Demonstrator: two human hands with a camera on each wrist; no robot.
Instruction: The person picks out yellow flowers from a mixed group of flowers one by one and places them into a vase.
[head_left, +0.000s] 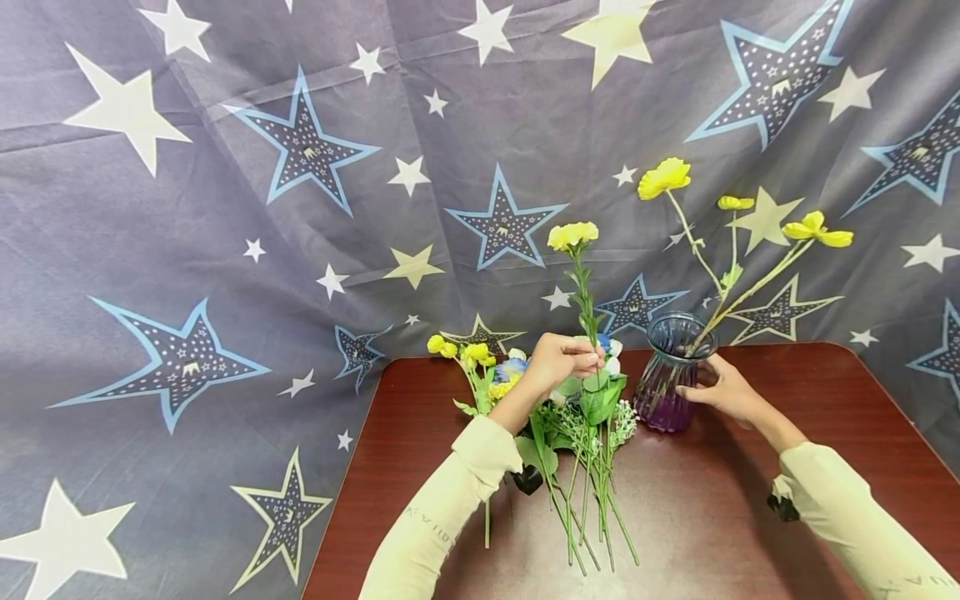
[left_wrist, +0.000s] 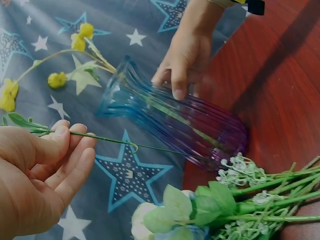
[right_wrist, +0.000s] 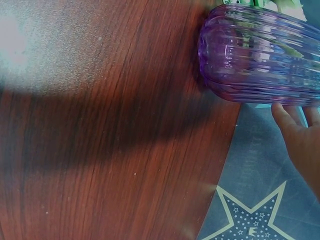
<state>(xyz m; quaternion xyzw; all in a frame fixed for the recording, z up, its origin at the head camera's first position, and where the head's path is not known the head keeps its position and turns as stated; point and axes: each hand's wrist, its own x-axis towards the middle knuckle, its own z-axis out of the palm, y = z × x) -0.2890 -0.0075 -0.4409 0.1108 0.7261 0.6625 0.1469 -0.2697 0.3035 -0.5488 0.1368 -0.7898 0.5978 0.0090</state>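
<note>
My left hand (head_left: 562, 362) pinches the thin green stem of a yellow carnation (head_left: 573, 237) between thumb and fingers, its bloom upright above the hand. In the left wrist view the carnation stem (left_wrist: 112, 140) runs out past the fingertips toward the vase. The ribbed glass vase (head_left: 666, 392), blue at the rim and purple at the base, stands on the table with several long-stemmed yellow flowers (head_left: 665, 177) leaning out of it. My right hand (head_left: 723, 390) holds the vase's side, thumb toward the front; the other fingers are partly hidden behind the glass.
Beside the vase, a pile of artificial flowers lies on the dark red table (head_left: 697, 517), with green stems (head_left: 600, 500), leaves (head_left: 603, 400), small white sprigs (head_left: 624, 423) and yellow blooms (head_left: 476, 356). A grey star-patterned cloth (head_left: 420, 317) hangs behind the table's far edge.
</note>
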